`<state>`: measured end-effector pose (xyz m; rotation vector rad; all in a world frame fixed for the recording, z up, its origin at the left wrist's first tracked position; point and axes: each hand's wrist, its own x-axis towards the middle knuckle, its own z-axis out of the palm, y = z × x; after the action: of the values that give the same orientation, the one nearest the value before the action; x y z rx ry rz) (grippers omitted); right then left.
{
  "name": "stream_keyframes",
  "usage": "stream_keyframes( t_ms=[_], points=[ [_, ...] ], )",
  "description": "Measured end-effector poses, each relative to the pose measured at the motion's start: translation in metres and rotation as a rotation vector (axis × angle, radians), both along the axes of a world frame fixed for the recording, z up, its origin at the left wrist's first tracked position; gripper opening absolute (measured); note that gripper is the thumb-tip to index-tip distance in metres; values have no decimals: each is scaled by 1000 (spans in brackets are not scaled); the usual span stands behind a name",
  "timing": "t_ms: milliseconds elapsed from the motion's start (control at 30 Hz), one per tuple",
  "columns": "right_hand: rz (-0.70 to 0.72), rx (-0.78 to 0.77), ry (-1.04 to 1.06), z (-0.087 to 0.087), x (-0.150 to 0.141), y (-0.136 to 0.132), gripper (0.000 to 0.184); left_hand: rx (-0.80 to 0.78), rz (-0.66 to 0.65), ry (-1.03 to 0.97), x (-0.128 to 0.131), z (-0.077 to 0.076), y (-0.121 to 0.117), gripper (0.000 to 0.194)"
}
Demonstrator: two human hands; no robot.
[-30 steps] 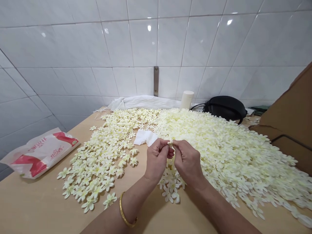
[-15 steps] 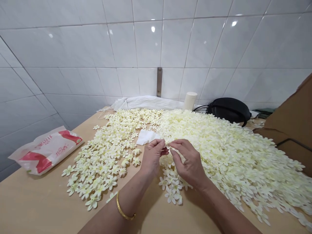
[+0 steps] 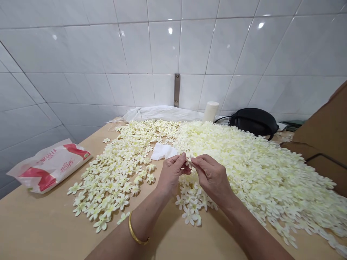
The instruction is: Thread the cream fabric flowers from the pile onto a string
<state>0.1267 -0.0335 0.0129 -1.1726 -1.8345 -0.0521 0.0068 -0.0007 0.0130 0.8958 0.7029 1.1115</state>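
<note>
Closest to me, my forearms slant in toward each other on the near side of the tissue (image 3: 162, 151), a bangle (image 3: 132, 234) on the left wrist. Nearer than the tissue and to its right, a few loose flowers (image 3: 189, 215) lie on the table (image 3: 35, 227), below my hands. Above them is the relation I judge to matter most: the flower (image 3: 189, 162) sits between my two sets of fingertips, just to the near right of the tissue, so neither hand is nearer; both are at it. My left hand (image 3: 170, 176) pinches it from the left, thumb uppermost with the other fingers curled beneath; my right hand (image 3: 213, 176) pinches it from the right between thumb and forefinger, its back turned up and outward. The flower is mostly covered, so I may be seeing only its edge, and I can't tell which way its long axis runs. Farther out, the small pile (image 3: 111, 187) spreads left of the tissue and the big pile (image 3: 257, 177) right of it, with the bag (image 3: 51, 164) well to its left. Beyond the tissue, to its right, are the cup (image 3: 210, 111) and the pouch (image 3: 253, 122), before the wall (image 3: 151, 47).
</note>
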Motion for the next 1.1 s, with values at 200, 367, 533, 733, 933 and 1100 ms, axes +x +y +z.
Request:
stream_keyframes(
  t_ms=[200, 367, 533, 733, 933, 1100],
  points=[
    [-52, -13, -82, -2, 1, 1, 22, 12, -20, 9, -2, -3, 1, 20],
    [-45, -57, -108, -1, 0, 1, 16, 2, -7, 15, 0, -5, 2, 20],
    [-66, -33, -167, -2, -1, 0, 22, -19, 2, -24, 0, -5, 2, 24],
    [-121, 69, -309, -5, -4, -1, 25, -35, 14, 0, 0, -4, 2, 24],
    [-140, 83, -277, -5, -6, 0, 23, -64, -13, -25, 0, -3, 2, 24],
    [-86, -121, 100, 0, -4, 1, 17, -89, -20, -55, 0, -3, 3, 23]
  ],
)
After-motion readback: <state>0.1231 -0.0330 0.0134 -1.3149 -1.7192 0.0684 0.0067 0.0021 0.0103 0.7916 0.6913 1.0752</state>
